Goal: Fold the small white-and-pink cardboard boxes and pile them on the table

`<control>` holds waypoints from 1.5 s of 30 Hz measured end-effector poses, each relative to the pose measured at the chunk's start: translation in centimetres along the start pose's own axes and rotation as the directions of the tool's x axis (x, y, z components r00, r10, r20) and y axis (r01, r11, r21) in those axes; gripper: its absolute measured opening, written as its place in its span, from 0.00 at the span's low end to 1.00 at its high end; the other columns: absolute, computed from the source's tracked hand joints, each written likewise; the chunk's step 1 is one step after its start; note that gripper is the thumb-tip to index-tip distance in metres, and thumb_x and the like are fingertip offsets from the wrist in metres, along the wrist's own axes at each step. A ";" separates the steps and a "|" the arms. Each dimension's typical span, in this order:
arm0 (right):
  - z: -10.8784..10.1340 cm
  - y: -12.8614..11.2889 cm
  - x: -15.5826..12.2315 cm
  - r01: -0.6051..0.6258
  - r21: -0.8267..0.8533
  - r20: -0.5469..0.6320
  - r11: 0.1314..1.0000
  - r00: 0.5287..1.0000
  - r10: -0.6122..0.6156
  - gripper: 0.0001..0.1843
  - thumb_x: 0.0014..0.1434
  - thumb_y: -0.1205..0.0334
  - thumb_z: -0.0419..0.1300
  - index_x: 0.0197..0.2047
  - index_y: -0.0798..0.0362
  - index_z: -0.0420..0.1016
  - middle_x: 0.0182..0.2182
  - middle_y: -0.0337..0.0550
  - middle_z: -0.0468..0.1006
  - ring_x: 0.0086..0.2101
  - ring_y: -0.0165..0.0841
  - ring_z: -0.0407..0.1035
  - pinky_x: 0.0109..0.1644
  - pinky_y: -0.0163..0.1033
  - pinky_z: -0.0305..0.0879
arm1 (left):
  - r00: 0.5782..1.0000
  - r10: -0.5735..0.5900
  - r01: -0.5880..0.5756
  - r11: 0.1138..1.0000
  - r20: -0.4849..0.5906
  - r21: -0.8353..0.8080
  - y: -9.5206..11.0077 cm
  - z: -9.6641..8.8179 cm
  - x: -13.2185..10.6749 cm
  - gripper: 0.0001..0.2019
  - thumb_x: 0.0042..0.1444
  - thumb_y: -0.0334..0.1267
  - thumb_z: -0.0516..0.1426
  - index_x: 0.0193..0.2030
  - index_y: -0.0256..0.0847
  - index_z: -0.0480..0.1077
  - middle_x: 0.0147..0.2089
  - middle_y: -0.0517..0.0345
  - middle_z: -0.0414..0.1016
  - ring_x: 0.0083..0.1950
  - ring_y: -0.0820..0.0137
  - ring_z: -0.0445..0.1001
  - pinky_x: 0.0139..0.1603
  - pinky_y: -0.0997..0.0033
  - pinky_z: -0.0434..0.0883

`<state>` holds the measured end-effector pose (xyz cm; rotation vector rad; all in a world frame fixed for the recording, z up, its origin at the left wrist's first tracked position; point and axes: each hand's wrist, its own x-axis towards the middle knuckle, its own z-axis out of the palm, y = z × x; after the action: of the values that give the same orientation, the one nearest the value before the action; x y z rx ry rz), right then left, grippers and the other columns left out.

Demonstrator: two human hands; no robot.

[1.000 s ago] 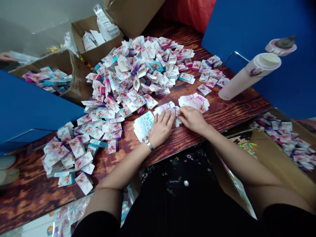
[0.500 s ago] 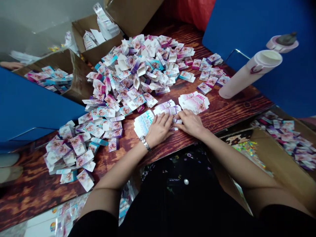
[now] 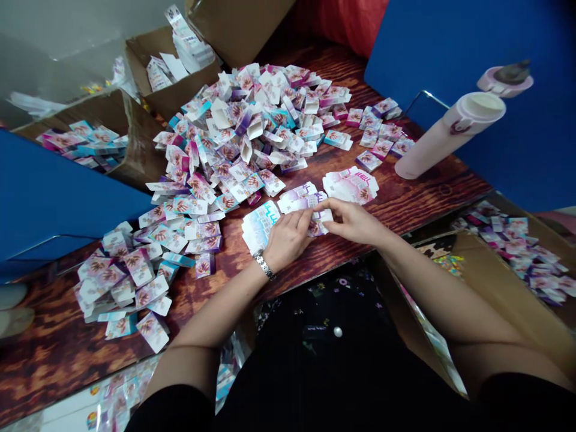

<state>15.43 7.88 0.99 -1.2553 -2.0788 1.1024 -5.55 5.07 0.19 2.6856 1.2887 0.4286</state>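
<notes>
My left hand (image 3: pixel 288 237), with a metal watch on the wrist, and my right hand (image 3: pixel 353 221) meet over a small flat carton (image 3: pixel 318 223) near the front edge of the wooden table (image 3: pixel 405 198). Both pinch this carton between fingers and thumb, lifting it a little above the wood. Three fanned stacks of flat cartons lie around them: a blue-printed one (image 3: pixel 257 225) to the left, a purple one (image 3: pixel 299 197) just behind, and a pink one (image 3: pixel 351 185) to the right. A big heap of folded small boxes (image 3: pixel 252 132) fills the middle of the table.
A second pile of folded boxes (image 3: pixel 135 276) lies at the left. A pink bottle (image 3: pixel 443 138) stands at the right with its lid open. Cardboard boxes of cartons sit at the back left (image 3: pixel 90 141), back (image 3: pixel 175 72) and lower right (image 3: pixel 517 252). Blue panels flank the table.
Both hands have drawn one flat carton off the purple stack towards me and raised it slightly; the fingers, earlier pressed on the stack, now pinch it.
</notes>
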 end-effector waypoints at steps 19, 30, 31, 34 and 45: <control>3.1 -2.3 -2.7 0.266 -0.095 -0.430 0.959 0.858 -0.280 0.11 0.65 0.61 0.56 0.49 0.51 0.76 0.50 0.48 0.73 0.48 0.37 0.71 0.51 0.43 0.71 | 0.968 -0.174 0.099 0.927 -0.180 -0.361 1.2 0.0 -0.5 0.22 0.60 0.35 0.56 0.61 0.41 0.57 0.55 0.51 0.71 0.50 0.67 0.75 0.50 0.69 0.72; 2.6 -3.2 -0.8 0.077 0.368 -0.397 0.927 0.914 0.082 0.08 0.58 0.60 0.63 0.40 0.53 0.77 0.35 0.42 0.79 0.36 0.33 0.74 0.43 0.39 0.72 | 0.973 -0.176 0.142 0.967 -0.150 -0.213 1.7 0.0 -0.9 0.35 0.60 0.35 0.54 0.70 0.38 0.42 0.60 0.42 0.68 0.56 0.60 0.73 0.51 0.62 0.74; 2.7 -3.5 -1.0 0.085 0.262 -0.422 0.961 0.906 0.035 0.07 0.59 0.62 0.62 0.40 0.53 0.78 0.36 0.42 0.79 0.36 0.34 0.74 0.43 0.40 0.72 | 0.974 -0.170 0.138 0.970 -0.152 -0.200 1.8 0.0 -0.8 0.35 0.61 0.35 0.53 0.71 0.37 0.40 0.61 0.41 0.68 0.56 0.59 0.72 0.51 0.61 0.74; 3.4 -4.2 -1.7 0.155 -0.118 -0.465 0.981 0.864 -0.192 0.12 0.63 0.68 0.55 0.46 0.52 0.78 0.40 0.45 0.78 0.41 0.35 0.73 0.48 0.43 0.71 | 0.974 -0.164 0.136 0.975 -0.156 -0.175 2.0 0.1 -0.6 0.35 0.63 0.36 0.51 0.72 0.37 0.38 0.60 0.40 0.68 0.55 0.58 0.72 0.51 0.60 0.74; 2.9 -0.7 -1.5 0.200 -0.262 -0.301 0.944 0.913 -0.277 0.17 0.68 0.63 0.52 0.58 0.53 0.67 0.48 0.46 0.76 0.46 0.35 0.72 0.51 0.42 0.70 | 0.970 -0.189 0.185 0.982 -0.150 -0.041 -1.7 -2.8 1.1 0.35 0.64 0.41 0.50 0.73 0.38 0.37 0.54 0.44 0.72 0.51 0.62 0.75 0.48 0.66 0.73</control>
<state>13.69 5.18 -0.09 -1.1528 -2.0628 0.5124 -7.01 7.01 2.63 2.5202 1.5493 0.6328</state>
